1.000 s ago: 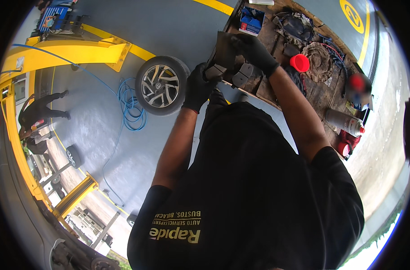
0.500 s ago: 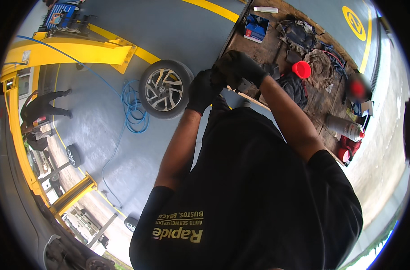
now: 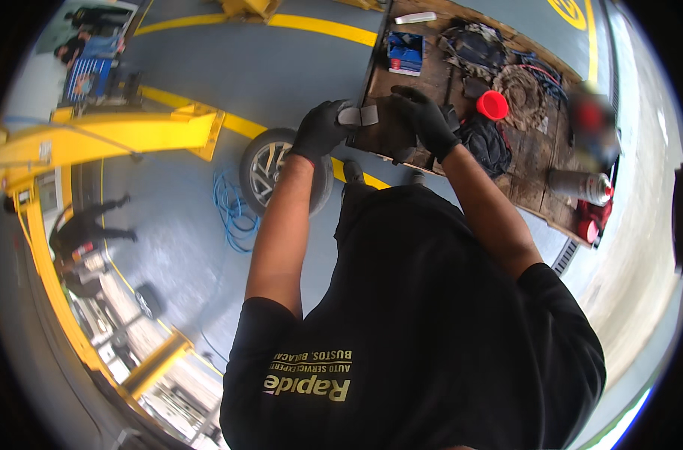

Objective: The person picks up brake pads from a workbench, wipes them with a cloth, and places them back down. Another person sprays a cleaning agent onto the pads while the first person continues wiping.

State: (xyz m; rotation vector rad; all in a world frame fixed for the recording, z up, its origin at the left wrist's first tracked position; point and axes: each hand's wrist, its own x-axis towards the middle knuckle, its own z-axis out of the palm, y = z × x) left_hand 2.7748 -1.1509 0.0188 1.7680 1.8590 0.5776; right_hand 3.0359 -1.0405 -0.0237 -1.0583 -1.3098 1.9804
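In the gloved fingers of my left hand [image 3: 319, 133] is a brake pad [image 3: 358, 115], its grey face with a groove across the middle turned up. A short gap to the right, my right hand [image 3: 429, 126], also in a black glove, holds a dark brown flat piece [image 3: 390, 135] by its side. What that piece is made of cannot be made out. Both hands are at the near left edge of a worn wooden workbench [image 3: 499, 161]. Beyond them on the bench sits a blue box [image 3: 406, 53].
Bench clutter includes a red cup [image 3: 492, 105], dirty rags [image 3: 523, 94], a black cloth [image 3: 484, 146] and a spray can [image 3: 579, 186]. On the floor at left lie a wheel [image 3: 263, 169] and a coiled blue hose [image 3: 229, 206]. A yellow lift arm [image 3: 146, 141] reaches in; a person [image 3: 83, 229] stands far left.
My hands were together, over one another; now they are apart, and the brake pad's grey face shows in my left hand. The view has shifted, so the bench and wheel sit differently in it.
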